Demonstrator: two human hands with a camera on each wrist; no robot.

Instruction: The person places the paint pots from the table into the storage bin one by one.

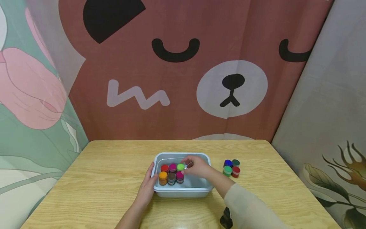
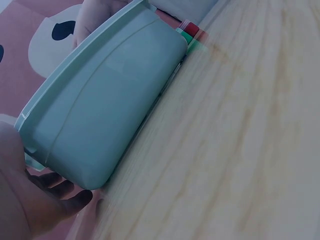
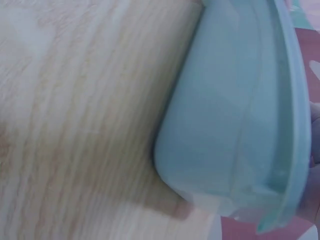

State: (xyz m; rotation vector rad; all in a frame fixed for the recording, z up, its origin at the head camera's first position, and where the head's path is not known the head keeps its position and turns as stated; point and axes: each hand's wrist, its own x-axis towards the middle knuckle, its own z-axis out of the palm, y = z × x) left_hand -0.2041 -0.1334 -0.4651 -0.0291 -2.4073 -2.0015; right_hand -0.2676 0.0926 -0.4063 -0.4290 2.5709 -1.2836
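A pale blue plastic basin (image 1: 184,192) stands on the table, with several small paint jars inside its left half. My left hand (image 1: 147,189) grips the basin's left end, thumb at the rim and fingers along the outside wall. Inside the basin, my right hand (image 1: 198,167) pinches a paint jar with a lime-green lid (image 1: 180,167), which looks tilted. Around it stand jars with red (image 1: 164,168), orange (image 1: 163,176), brown (image 1: 171,176) and magenta lids (image 1: 179,175). In the right wrist view the basin wall (image 3: 220,115) hides most of the right hand.
Right of the basin, several more jars stand grouped on the wooden table (image 1: 114,178), with blue (image 1: 228,163), dark green (image 1: 235,162), green (image 1: 227,170) and red lids (image 1: 235,171). A small black object (image 1: 226,218) lies near the right sleeve. A bear-print curtain hangs behind.
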